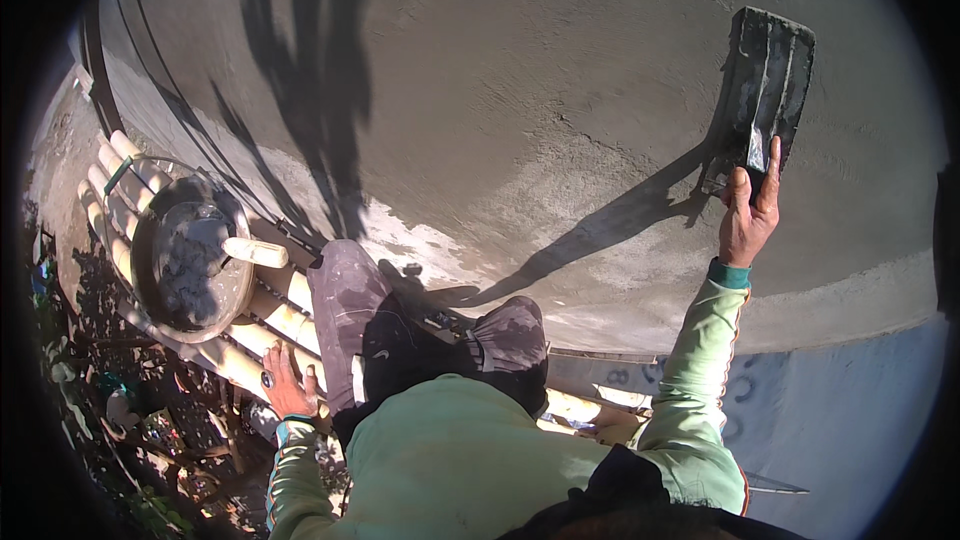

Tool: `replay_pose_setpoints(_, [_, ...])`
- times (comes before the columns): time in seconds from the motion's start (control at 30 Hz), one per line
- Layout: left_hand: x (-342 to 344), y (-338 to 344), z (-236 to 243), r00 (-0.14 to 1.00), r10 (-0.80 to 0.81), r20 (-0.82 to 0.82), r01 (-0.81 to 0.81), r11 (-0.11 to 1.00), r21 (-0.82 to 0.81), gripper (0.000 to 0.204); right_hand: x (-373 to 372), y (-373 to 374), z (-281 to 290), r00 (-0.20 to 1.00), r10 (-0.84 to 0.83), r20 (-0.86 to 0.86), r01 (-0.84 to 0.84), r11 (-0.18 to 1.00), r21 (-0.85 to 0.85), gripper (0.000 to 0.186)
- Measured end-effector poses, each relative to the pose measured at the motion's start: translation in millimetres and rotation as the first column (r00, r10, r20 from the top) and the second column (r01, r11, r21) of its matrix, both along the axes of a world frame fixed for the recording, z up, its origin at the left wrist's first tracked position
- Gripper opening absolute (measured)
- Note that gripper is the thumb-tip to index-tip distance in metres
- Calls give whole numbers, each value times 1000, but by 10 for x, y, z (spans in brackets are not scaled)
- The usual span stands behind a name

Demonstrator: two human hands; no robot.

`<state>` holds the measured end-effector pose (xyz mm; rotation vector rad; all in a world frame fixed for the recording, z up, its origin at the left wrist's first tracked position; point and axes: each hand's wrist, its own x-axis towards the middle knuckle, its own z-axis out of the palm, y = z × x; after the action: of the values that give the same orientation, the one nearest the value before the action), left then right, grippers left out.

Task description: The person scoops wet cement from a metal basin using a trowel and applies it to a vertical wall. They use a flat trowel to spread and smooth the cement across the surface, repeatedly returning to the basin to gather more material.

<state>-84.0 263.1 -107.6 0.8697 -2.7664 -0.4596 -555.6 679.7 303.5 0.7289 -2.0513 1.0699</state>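
Note:
My right hand (pixel 748 225) grips the handle of a dark, ridged plastering float (pixel 780 70) at the upper right, with the index finger stretched along it. The float lies against or very close to a grey plastered wall (pixel 480 70); exact contact cannot be told. On the left, my left hand (pixel 290 385) rests on the bamboo poles (pixel 238 365) with its fingers apart, holding nothing. Just beyond that hand stands a bucket (pixel 140 265) of wet grey mortar (pixel 195 265). A light wooden tool handle (pixel 256 251) sticks out over the bucket's right side; the tool's other end is hidden.
Bamboo poles run under the bucket and beside my bent knees (pixel 350 290). Leaves and debris (pixel 150 440) lie below at the left. A paler strip (pixel 850 295) edges the wet plaster, above a bluish painted surface (pixel 830 410). Shadows cross the wall.

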Motion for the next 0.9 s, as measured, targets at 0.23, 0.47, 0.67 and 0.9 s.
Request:
replay_pose_setpoints(0.23, [-136, 72, 53, 999, 22, -36, -17, 991, 132, 71, -142, 685, 529, 979, 81, -188, -191, 684, -704, 46])
replay_pose_setpoints(0.47, [-86, -15, 114, 1000, 5, -7, -4, 995, 104, 70, -36, -682, 959, 925, 325, 198, -281, 934, -220, 53])
replay_pose_setpoints(0.67, [-73, -3, 63, 1000, 10, 1, -10, 990, 143, 69, -140, -2266, 370, 972, 127, 199, -214, 828, 519, 65])
replay_pose_setpoints(0.9, [-50, -2, 100, 1000, 23, -17, -20, 992, 121, 67, -136, -3322, -293, 993, 19, 120, -101, 671, 735, 67])
